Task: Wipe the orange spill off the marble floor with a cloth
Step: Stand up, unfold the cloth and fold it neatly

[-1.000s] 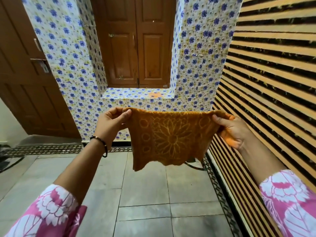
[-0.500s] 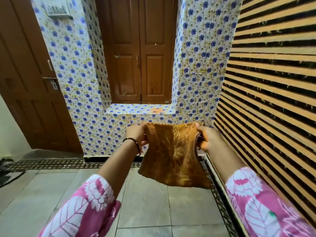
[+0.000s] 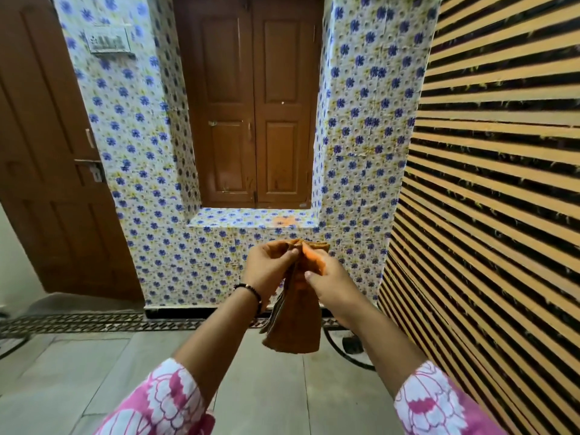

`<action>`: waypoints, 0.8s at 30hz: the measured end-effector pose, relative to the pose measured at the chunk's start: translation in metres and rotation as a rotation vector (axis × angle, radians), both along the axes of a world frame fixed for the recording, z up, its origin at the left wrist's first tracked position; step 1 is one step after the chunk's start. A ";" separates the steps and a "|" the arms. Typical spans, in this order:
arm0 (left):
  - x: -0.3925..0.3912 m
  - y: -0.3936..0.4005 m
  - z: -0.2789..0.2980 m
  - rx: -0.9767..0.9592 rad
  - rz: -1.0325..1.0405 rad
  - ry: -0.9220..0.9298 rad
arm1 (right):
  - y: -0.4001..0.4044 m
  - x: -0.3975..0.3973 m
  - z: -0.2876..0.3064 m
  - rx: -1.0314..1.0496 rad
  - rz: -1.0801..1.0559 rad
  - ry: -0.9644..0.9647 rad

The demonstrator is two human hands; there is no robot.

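From the head view, the cloth that was stretched wide between the hands a second ago is now folded narrow, its top edges gathered together in front of the tiled ledge. The left hand pinches the top fold with curled fingers; the right hand, touching it, grips the same fold, orange stain on its fingers. The rest of the cloth hangs straight down between the wrists, well above the floor. I'd say she is making a pad to wipe with (no wiping has begun).

The floor below the ledge is grey stone slabs, with a patterned border strip along the wall foot. I see no orange spill on it; the only orange patch sits on the ledge itself. Brown shutters stand above the ledge, a door to its left, a striped wall to its right.
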State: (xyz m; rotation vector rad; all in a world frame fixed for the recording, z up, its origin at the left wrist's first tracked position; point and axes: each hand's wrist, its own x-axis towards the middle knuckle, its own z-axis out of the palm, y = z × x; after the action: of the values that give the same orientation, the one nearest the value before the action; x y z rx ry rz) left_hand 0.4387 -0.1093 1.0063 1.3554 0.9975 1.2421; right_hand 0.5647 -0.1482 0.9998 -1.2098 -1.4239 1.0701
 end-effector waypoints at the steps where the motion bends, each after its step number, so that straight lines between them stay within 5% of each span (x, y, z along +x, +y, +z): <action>1: -0.002 0.001 0.001 0.019 0.019 0.010 | 0.000 0.006 0.000 0.014 0.006 0.048; 6: -0.010 0.001 0.013 0.060 0.012 -0.058 | 0.015 0.039 -0.023 -0.067 -0.349 0.065; 11: -0.023 0.005 0.026 0.066 -0.032 -0.124 | 0.012 0.037 -0.046 -0.307 0.150 0.202; 15: -0.044 0.013 0.026 0.065 0.050 -0.124 | 0.008 0.030 -0.033 -0.317 0.237 0.253; 24: -0.076 0.027 0.007 -0.255 0.102 -0.425 | -0.006 -0.012 0.032 0.229 0.054 -0.074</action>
State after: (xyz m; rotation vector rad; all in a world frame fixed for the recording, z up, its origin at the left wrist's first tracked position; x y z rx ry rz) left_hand 0.3627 -0.0823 1.0131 0.8078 0.8920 1.3554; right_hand 0.5523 -0.1540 1.0321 -1.0600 -1.5971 0.8783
